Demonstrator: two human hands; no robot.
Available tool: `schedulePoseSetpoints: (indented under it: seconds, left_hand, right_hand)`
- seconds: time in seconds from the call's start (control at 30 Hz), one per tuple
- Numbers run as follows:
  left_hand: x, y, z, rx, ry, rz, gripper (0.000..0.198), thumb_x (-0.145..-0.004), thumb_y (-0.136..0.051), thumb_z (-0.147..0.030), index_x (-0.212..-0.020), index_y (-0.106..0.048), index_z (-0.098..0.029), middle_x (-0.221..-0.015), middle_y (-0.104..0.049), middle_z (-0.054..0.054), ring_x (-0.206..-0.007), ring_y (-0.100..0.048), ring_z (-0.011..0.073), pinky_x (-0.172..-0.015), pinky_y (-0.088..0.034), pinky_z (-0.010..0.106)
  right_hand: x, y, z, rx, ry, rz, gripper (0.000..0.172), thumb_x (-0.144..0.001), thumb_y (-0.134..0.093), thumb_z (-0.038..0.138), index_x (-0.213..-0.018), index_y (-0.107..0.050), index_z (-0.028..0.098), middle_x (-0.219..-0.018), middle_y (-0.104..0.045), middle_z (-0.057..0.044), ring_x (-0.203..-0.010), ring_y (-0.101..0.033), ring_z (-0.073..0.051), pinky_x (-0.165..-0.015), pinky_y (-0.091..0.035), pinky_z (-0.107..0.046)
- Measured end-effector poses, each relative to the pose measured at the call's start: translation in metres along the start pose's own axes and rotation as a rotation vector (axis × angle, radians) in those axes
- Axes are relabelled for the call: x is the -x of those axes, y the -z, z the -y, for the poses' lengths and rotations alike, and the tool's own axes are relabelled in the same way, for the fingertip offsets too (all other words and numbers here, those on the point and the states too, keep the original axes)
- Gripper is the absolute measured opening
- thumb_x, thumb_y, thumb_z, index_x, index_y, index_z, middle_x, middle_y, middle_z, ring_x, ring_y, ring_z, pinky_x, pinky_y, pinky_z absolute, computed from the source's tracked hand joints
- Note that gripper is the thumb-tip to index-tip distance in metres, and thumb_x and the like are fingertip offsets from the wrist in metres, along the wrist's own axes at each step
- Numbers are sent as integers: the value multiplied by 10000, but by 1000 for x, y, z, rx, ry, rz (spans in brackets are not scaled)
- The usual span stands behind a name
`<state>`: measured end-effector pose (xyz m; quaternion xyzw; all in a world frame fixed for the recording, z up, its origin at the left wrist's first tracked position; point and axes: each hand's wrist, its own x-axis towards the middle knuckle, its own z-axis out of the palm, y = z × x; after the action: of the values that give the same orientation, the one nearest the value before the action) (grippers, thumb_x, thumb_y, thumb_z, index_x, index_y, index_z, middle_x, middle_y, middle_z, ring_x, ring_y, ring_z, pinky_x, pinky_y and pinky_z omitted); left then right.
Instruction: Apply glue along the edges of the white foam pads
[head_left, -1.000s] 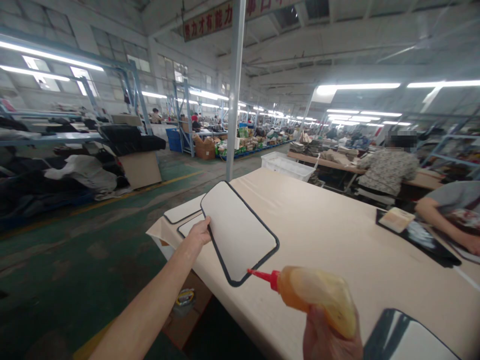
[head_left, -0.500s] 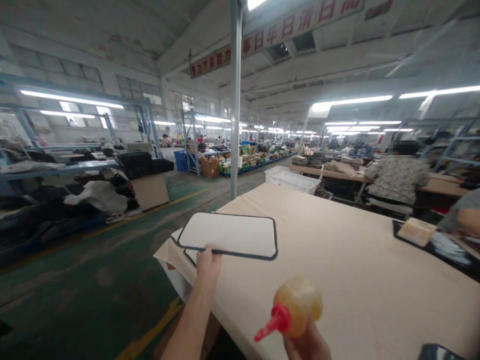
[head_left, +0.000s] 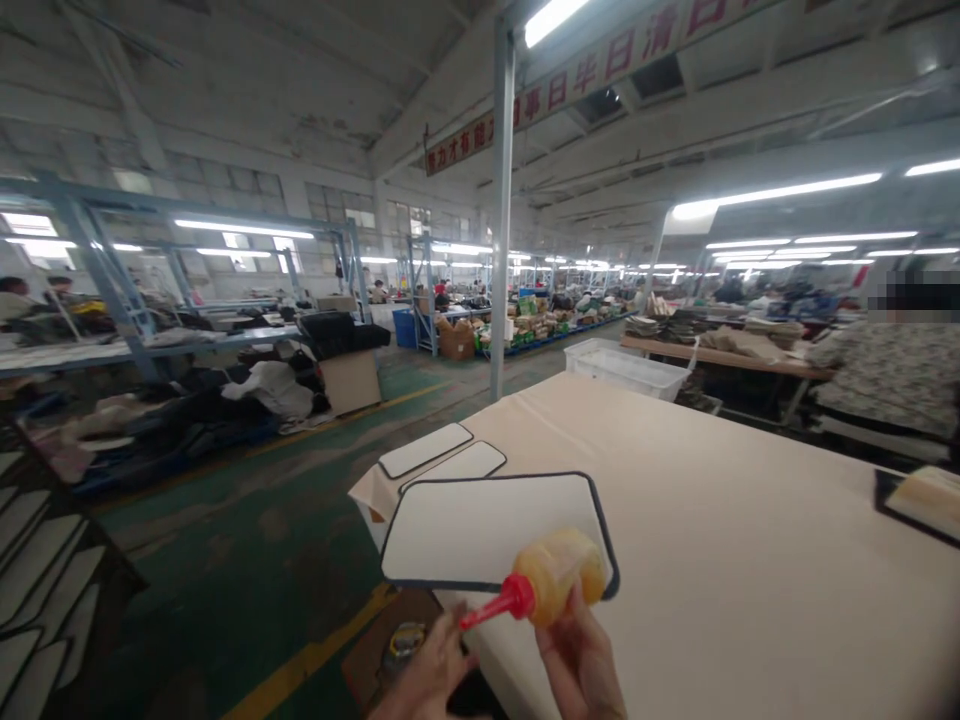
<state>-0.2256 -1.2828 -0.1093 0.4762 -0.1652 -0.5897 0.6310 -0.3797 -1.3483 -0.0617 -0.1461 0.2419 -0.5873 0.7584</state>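
Observation:
My right hand [head_left: 577, 650] is wrapped round a yellowish squeeze bottle [head_left: 559, 575] with a red nozzle pointing left. The bottle hangs over the front right part of a white panel [head_left: 465, 525] with a dark edge, which lies on the beige-covered table [head_left: 705, 520]. My left hand [head_left: 435, 665] is below the panel's front edge, close to the nozzle tip; its fingers are blurred, and whether they hold anything does not show. Behind the panel are two more dark-edged white panels [head_left: 426, 450] [head_left: 461, 465] near the table's left corner.
More white panels [head_left: 45, 570] sit on a rack at the lower left. A metal post [head_left: 501, 220] and a clear plastic bin [head_left: 626, 370] stand beyond the table. At the right, a person in a patterned top [head_left: 892, 375] is beside another table.
The front panel has come nearer and lies on the table, released by my left hand. My left hand has drawn back toward the nozzle. The bottle has moved up and left. The view has turned left.

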Motion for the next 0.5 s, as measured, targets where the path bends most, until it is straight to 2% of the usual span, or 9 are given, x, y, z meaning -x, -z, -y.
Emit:
schedulePoseSetpoints:
  seconds: [0.07,0.1,0.13,0.23,0.27,0.3,0.33,0.4,0.5]
  left_hand:
    - [17,15,-18,-79,-38,-1,368,-467,-818,-352,-801,-679,-280,-850,-671,125,-904,-634,336,-791,-483,502]
    - [21,19,-34,-221,-105,12,314,-512,-796,-374,-784,-686,-265,-780,-666,111,-826,-649,313,-782,-487,483]
    - [22,20,-54,-372,-215,-26,282,-550,-778,-358,-799,-690,-259,-794,-668,102,-820,-644,292,-798,-485,453]
    - [2,7,-116,-799,-569,-136,383,-590,-744,-275,-967,-680,-248,-1078,-646,106,-1059,-550,282,-968,-382,393]
    - [-10,-1,-133,-910,-681,-122,418,-611,-720,-262,-1024,-663,-232,-1195,-594,103,-1168,-473,274,-1036,-299,380]
    - [-22,-9,-146,-1033,-720,-68,445,-634,-693,-263,-1071,-642,-203,-1257,-554,110,-1217,-426,272,-1067,-238,384]
    - [-35,-15,-156,-1151,-716,-6,460,-665,-657,-272,-1112,-619,-172,-1282,-533,121,-1228,-412,276,-1070,-218,396]
    - [-56,-22,-167,-1321,-637,167,448,-714,-604,-309,-1122,-612,-124,-1234,-569,130,-1163,-469,285,-1025,-278,393]
    - [-71,-15,-178,-1338,-525,389,375,-747,-559,-375,-977,-678,-104,-944,-680,65,-888,-583,239,-797,-420,293]
  right_hand:
    - [2,1,1,13,-48,27,361,-512,-807,453,-735,-692,194,-778,-698,-34,-767,-651,-191,-797,-506,-322]
    - [4,1,0,13,-73,42,367,-502,-813,450,-731,-692,191,-774,-699,-39,-773,-651,-200,-800,-506,-336]
    - [6,1,-2,10,-101,56,370,-497,-817,443,-734,-693,188,-773,-699,-44,-781,-651,-208,-804,-504,-350]
    - [13,-4,-11,1,-185,89,391,-492,-827,422,-763,-694,175,-810,-701,-63,-793,-647,-218,-812,-495,-378]
    - [14,-6,-15,3,-210,101,407,-486,-832,419,-779,-695,171,-834,-700,-69,-797,-644,-218,-819,-490,-383]
    - [14,-9,-19,10,-231,113,424,-475,-837,420,-787,-696,170,-850,-699,-74,-797,-641,-218,-819,-489,-385]
    - [13,-11,-23,20,-244,126,437,-462,-843,422,-788,-696,171,-857,-698,-74,-797,-639,-217,-808,-493,-378]
    - [9,-14,-30,43,-249,156,439,-449,-850,419,-783,-696,178,-855,-696,-69,-802,-636,-213,-764,-507,-346]
    - [9,-12,-37,65,-233,180,427,-474,-845,410,-808,-699,188,-877,-695,-66,-816,-638,-211,-712,-517,-314]
